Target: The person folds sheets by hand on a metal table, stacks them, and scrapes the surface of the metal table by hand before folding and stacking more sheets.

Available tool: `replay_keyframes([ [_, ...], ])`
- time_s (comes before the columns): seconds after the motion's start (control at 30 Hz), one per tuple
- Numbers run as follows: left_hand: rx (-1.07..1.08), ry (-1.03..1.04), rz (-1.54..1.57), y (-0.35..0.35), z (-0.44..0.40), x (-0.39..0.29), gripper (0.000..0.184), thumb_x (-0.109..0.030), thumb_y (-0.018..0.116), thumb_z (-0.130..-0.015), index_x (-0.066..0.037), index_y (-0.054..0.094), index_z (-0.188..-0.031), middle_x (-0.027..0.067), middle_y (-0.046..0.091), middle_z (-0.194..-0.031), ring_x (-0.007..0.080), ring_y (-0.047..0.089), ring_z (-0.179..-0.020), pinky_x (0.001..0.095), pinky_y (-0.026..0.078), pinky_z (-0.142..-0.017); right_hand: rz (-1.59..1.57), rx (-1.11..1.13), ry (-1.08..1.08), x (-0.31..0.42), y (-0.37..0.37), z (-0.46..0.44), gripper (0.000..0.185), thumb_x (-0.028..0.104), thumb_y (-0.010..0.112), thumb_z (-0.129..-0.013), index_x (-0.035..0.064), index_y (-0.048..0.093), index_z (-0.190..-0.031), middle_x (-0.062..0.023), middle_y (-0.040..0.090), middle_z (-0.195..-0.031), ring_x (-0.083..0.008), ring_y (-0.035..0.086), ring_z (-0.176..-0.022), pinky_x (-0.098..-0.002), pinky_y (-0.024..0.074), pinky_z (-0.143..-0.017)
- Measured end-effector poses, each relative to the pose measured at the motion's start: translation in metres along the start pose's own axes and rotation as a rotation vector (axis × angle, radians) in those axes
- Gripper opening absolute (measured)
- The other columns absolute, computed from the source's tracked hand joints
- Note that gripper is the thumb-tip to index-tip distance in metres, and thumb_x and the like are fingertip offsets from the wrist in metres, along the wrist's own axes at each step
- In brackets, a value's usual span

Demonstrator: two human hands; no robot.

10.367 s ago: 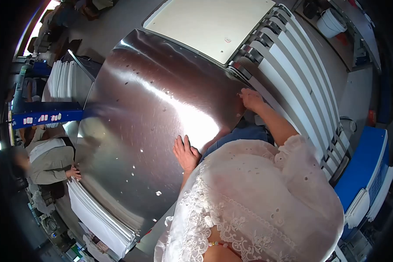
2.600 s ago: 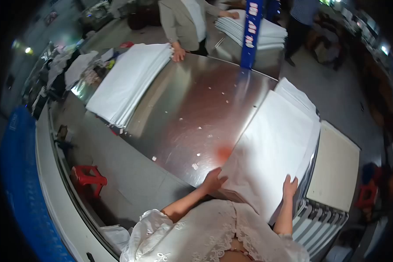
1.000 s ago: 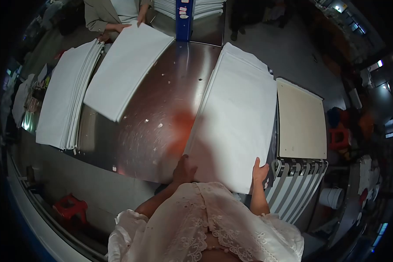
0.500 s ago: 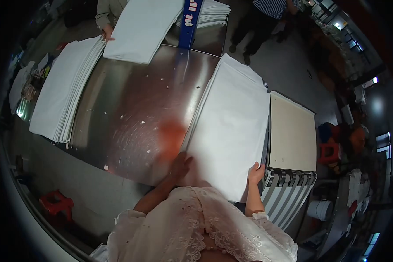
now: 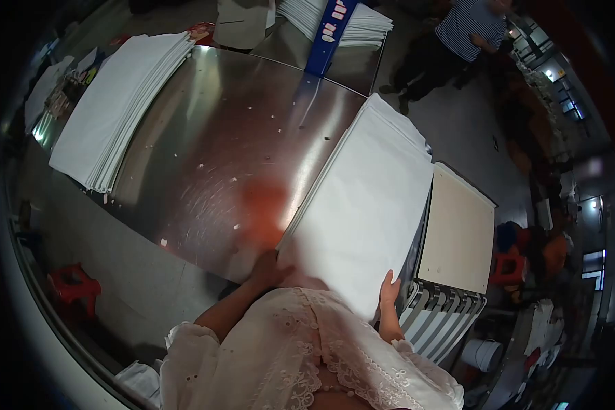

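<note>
Shifted out of view from the far side of the metal worktop is a white bundle, while the left pile is laid flat and the right pile, its far end uneven, is touched by the left hand and right hand, grips unclear.

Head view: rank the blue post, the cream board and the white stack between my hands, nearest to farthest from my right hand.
From the right hand:
1. White stack: touching, on its left.
2. Cream board: ahead, to the right.
3. Blue post: farthest, at the table's far edge.
</note>
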State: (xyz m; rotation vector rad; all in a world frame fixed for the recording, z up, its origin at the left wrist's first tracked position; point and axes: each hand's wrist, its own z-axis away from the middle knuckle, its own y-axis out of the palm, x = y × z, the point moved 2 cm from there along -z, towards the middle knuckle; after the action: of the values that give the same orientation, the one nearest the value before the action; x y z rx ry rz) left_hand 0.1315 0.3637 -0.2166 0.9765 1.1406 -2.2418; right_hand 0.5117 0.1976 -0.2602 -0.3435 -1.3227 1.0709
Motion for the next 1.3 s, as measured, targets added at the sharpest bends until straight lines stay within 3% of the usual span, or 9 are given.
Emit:
replay_keyframes([
  [0.07,0.140,-0.018,0.029,-0.004,0.006,-0.004,0.079,-0.045,0.071,-0.066,0.007,0.043,-0.118,0.0237,0.060,-0.095,0.0386,0.058,-0.090,0.0435,0.047,-0.077,-0.074,0.068,0.069,0.007,-0.005,0.004,0.089,0.058,0.050,-0.082,-0.0113,0.028,-0.133,-0.0278,0.034,-0.136,-0.0377,0.035,-0.126,-0.0399,0.0308,-0.102],
  [0.33,0.145,0.170,0.121,0.012,0.014,-0.088,0.072,-0.036,0.069,-0.072,0.001,0.039,-0.127,0.0221,0.055,-0.115,0.0337,0.053,-0.108,0.0376,0.042,-0.091,-0.222,0.331,0.175,0.044,-0.029,0.016,0.092,0.061,0.050,-0.081,-0.0104,0.027,-0.134,-0.0210,0.036,-0.136,-0.0284,0.038,-0.125,-0.0351,0.0305,-0.102],
  [0.5,0.517,0.361,0.933,-0.034,0.029,-0.209,0.049,-0.019,0.060,-0.082,0.001,0.042,-0.123,0.0128,0.055,-0.113,0.0182,0.053,-0.101,0.0327,0.042,-0.087,-0.081,0.563,0.134,0.036,-0.052,-0.004,0.087,0.065,0.044,-0.081,-0.0062,0.039,-0.130,-0.0198,0.051,-0.123,-0.0267,0.051,-0.113,-0.0365,0.0399,-0.094],
  [0.6,0.622,0.318,0.958,-0.074,0.048,-0.241,0.044,-0.016,0.056,-0.086,0.001,0.042,-0.124,0.0102,0.055,-0.111,0.0160,0.051,-0.102,0.0323,0.039,-0.091,-0.457,0.875,0.370,0.041,-0.063,-0.004,0.081,0.064,0.043,-0.082,-0.0024,0.042,-0.129,-0.0174,0.053,-0.121,-0.0245,0.054,-0.108,-0.0362,0.0435,-0.089],
  [0.77,0.545,0.159,0.969,-0.097,0.064,-0.216,0.050,-0.021,0.061,-0.082,0.001,0.043,-0.124,0.0104,0.055,-0.111,0.0173,0.050,-0.104,0.0329,0.039,-0.091,-0.299,0.836,0.243,0.091,-0.061,0.009,0.057,0.049,0.054,-0.086,-0.0004,0.054,-0.113,-0.0068,0.065,-0.094,-0.0155,0.064,-0.076,-0.0283,0.0525,-0.066],
  [1.0,0.477,0.116,0.929,-0.113,0.062,-0.189,0.054,-0.025,0.064,-0.081,0.000,0.044,-0.125,0.0108,0.055,-0.113,0.0191,0.051,-0.105,0.0338,0.040,-0.092,-1.144,0.939,0.334,0.074,0.023,-0.021,0.060,0.046,0.051,-0.088,0.0010,0.043,-0.127,-0.0119,0.056,-0.118,-0.0257,0.057,-0.105,-0.0423,0.0473,-0.088],
  [1.13,0.453,0.147,0.855,-0.130,0.059,-0.176,0.052,-0.025,0.063,-0.083,0.001,0.045,-0.124,0.0106,0.055,-0.113,0.0185,0.051,-0.106,0.0330,0.039,-0.092,-0.957,0.830,0.404,0.146,0.022,-0.017,0.059,0.044,0.051,-0.087,0.0007,0.044,-0.126,-0.0149,0.055,-0.119,-0.0308,0.055,-0.108,-0.0429,0.0433,-0.094],
  [1.17,0.482,0.157,0.839,-0.139,0.058,-0.174,0.053,-0.026,0.063,-0.083,0.001,0.045,-0.124,0.0106,0.055,-0.113,0.0183,0.050,-0.106,0.0329,0.039,-0.092,-1.065,1.008,0.376,0.137,0.034,-0.030,0.060,0.041,0.055,-0.085,-0.0006,0.043,-0.127,-0.0166,0.055,-0.120,-0.0322,0.054,-0.108,-0.0447,0.0434,-0.094],
  [1.3,0.530,0.194,0.809,-0.182,0.050,-0.155,0.055,-0.027,0.063,-0.084,0.003,0.043,-0.125,0.0111,0.055,-0.113,0.0177,0.050,-0.105,0.0321,0.039,-0.093,-0.825,0.613,0.148,0.164,0.038,-0.023,0.062,0.036,0.061,-0.083,-0.0036,0.042,-0.126,-0.0180,0.055,-0.118,-0.0302,0.054,-0.109,-0.0425,0.0419,-0.095],
])
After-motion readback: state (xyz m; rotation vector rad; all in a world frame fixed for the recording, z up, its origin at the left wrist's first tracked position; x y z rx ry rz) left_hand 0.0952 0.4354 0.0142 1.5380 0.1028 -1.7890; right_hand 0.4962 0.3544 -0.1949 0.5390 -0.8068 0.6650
